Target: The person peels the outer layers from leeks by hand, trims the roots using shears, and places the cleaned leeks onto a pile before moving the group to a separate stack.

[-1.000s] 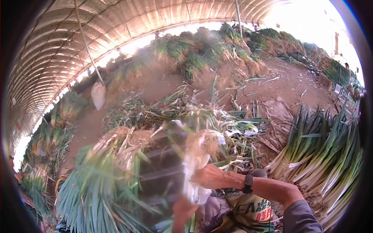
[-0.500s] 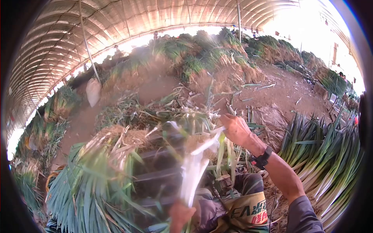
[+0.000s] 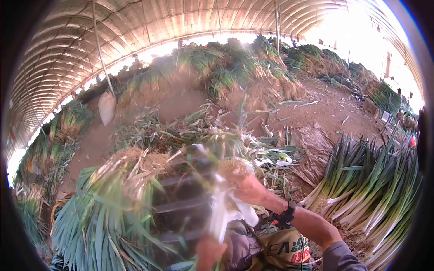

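Observation:
In the lower middle, my left hand (image 3: 210,250) is closed around a green onion (image 3: 219,216), its white shaft pointing up and away from me. My right hand (image 3: 247,187) is at the shaft's upper end, by the roots, with its fingers curled in on the onion and partly blurred. A loose white strip of outer skin (image 3: 245,210) hangs below the right hand. To the left lies a large bundle of green onions (image 3: 106,221), roots toward the back and leaves toward me. More onions with clean white shafts (image 3: 370,185) are laid out at the right.
Peeled leaves and skins (image 3: 271,156) litter the ground ahead, beside a crumpled brown sheet (image 3: 314,149). Tall onion heaps (image 3: 244,63) stand farther back under the arched roof. A pale sack (image 3: 107,108) is by a pole. A printed yellow-brown cloth (image 3: 285,250) covers my lap.
My right hand has come down and left toward me, from beyond the shaft to its upper end. A skin strip now hangs below it. My left hand stays in place on the onion.

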The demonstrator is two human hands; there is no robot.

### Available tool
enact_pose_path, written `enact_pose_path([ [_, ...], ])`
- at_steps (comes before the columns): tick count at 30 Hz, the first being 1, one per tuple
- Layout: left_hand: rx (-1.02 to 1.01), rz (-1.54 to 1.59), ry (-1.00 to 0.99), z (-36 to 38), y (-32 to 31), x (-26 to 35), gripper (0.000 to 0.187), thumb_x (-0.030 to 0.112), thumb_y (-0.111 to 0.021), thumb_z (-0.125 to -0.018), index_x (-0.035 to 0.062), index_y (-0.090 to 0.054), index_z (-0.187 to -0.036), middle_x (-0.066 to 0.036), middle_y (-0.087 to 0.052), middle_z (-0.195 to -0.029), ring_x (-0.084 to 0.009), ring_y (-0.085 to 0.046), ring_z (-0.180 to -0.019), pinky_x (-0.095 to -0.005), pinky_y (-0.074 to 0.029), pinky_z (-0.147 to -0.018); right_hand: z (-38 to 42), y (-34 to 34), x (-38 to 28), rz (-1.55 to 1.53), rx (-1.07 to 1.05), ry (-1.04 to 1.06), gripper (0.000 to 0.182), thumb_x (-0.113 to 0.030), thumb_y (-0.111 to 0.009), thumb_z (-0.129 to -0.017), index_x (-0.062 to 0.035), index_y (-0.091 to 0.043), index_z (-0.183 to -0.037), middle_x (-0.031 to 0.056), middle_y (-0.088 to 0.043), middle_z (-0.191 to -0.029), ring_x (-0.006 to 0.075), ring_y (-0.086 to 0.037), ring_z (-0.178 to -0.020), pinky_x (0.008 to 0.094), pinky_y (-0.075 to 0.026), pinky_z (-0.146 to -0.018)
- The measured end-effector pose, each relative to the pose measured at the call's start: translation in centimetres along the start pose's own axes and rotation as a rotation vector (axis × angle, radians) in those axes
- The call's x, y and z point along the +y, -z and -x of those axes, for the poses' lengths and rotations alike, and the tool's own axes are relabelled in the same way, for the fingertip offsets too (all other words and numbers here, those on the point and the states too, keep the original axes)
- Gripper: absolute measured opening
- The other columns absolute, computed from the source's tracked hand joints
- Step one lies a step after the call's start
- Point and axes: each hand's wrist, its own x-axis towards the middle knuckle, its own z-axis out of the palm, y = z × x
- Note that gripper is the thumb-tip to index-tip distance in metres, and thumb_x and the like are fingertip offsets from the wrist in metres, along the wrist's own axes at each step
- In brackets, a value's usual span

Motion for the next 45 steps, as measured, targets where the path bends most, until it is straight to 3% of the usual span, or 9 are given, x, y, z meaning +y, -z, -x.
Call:
enact_pose_path([
  [5, -0.061, -0.019, 0.051, -0.1, 0.3, 0.6, 0.075, 0.037, -0.075, -0.065, -0.0038, -0.051, -0.123, -0.029, -0.068, -0.108, -0.0469, -0.067, -0.102, -0.051, -0.053, -0.093, -1.3, 0.6, -0.1, 0.551, -0.051, 0.17, 0.04, -0.017, -0.072, -0.08, -0.0129, -0.07, -0.12, 0.0087, -0.072, -0.091, 0.0273, -0.07, -0.07, 0.0382, -0.054, -0.057],
  [8, -0.042, -0.018, 0.024, -0.2, 0.2, 0.9, 0.075, 0.036, -0.075, -0.065, -0.0042, -0.051, -0.123, -0.028, -0.068, -0.107, -0.0466, -0.068, -0.1, -0.0508, -0.054, -0.092, -2.7, 0.9, 4.3, 0.653, 0.252, 0.326, 0.022, -0.017, -0.067, -0.081, -0.0088, -0.069, -0.101, 0.0091, -0.07, -0.079, 0.027, -0.07, -0.066, 0.0443, -0.052, -0.055],
  [10, -0.024, -0.006, 0.029, 0.0, -0.4, 0.0, 0.074, 0.036, -0.075, -0.065, -0.0043, -0.051, -0.122, -0.028, -0.068, -0.106, -0.0465, -0.068, -0.099, -0.0506, -0.054, -0.092, -4.6, 6.5, 6.3, 0.718, 0.25, -0.11, 0.024, -0.014, -0.07, -0.08, -0.0143, -0.073, -0.104, 0.0081, -0.072, -0.087, 0.0247, -0.07, -0.068, 0.0383, -0.055, -0.057],
  [14, -0.049, 0.027, 0.063, 0.1, 0.7, 0.4, 0.072, 0.035, -0.075, -0.065, -0.0045, -0.052, -0.121, -0.028, -0.069, -0.105, -0.0461, -0.068, -0.099, -0.0502, -0.053, -0.092, -3.7, 13.9, 6.7, 0.254, 0.195, 0.023, 0.023, -0.004, -0.065, -0.084, -0.0076, -0.073, -0.106, 0.0107, -0.073, -0.095, 0.0213, -0.072, -0.077, 0.0347, -0.06, -0.07],
  [19, -0.003, 0.014, 0.006, 0.0, -0.2, -0.5, 0.071, 0.034, -0.075, -0.064, -0.0057, -0.052, -0.119, -0.029, -0.069, -0.104, -0.0462, -0.068, -0.1, -0.0502, -0.053, -0.092, -0.1, 8.8, 6.4, 0.221, -0.179, -0.001, 0.028, 0.0, -0.061, -0.081, -0.0052, -0.071, -0.107, 0.0118, -0.075, -0.088, 0.0258, -0.074, -0.077, 0.037, -0.06, -0.068],
  [31, 0.055, -0.047, -0.035, 0.3, -1.8, -0.3, 0.068, 0.042, -0.076, -0.067, 0.0045, -0.063, -0.122, -0.021, -0.069, -0.113, -0.0413, -0.068, -0.1, -0.0476, -0.055, -0.089, -4.1, 2.2, 6.5, 0.745, 0.002, 0.217, 0.02, -0.008, -0.062, -0.08, -0.0102, -0.073, -0.097, 0.0124, -0.07, -0.086, 0.0285, -0.069, -0.066, 0.0411, -0.054, -0.056],
  [38, 0.18, -0.11, -0.131, 1.8, -1.3, 0.5, 0.052, 0.032, -0.079, -0.081, -0.0048, -0.068, -0.116, -0.02, -0.072, -0.096, -0.0244, -0.068, -0.086, -0.0451, -0.054, -0.076, -7.9, 15.0, 6.9, 0.446, 0.307, -0.339, 0.017, -0.018, -0.064, -0.09, -0.0136, -0.076, -0.101, 0.0142, -0.076, -0.086, 0.0271, -0.076, -0.084, 0.0405, -0.06, -0.073],
  [41, 0.108, -0.07, -0.081, 0.8, -2.0, -0.3, 0.069, 0.035, -0.076, -0.065, -0.0048, -0.052, -0.116, -0.026, -0.063, -0.106, -0.0467, -0.067, -0.096, -0.055, -0.055, -0.085, -8.0, 17.5, 7.4, 0.333, 0.296, -0.186, 0.022, -0.011, -0.062, -0.088, -0.0074, -0.075, -0.106, 0.0177, -0.075, -0.093, 0.0293, -0.075, -0.089, 0.0408, -0.059, -0.078],
  [45, 0.208, 0.037, -0.27, 0.4, -2.5, -0.9, 0.067, 0.035, -0.076, -0.065, -0.0053, -0.051, -0.114, -0.026, -0.062, -0.105, -0.0471, -0.067, -0.093, -0.0562, -0.056, -0.083, -8.4, 16.0, 7.4, 0.079, 0.047, 0.029, 0.029, -0.004, -0.057, -0.084, -0.0056, -0.072, -0.109, 0.0192, -0.074, -0.1, 0.0306, -0.073, -0.09, 0.0405, -0.058, -0.08],
])
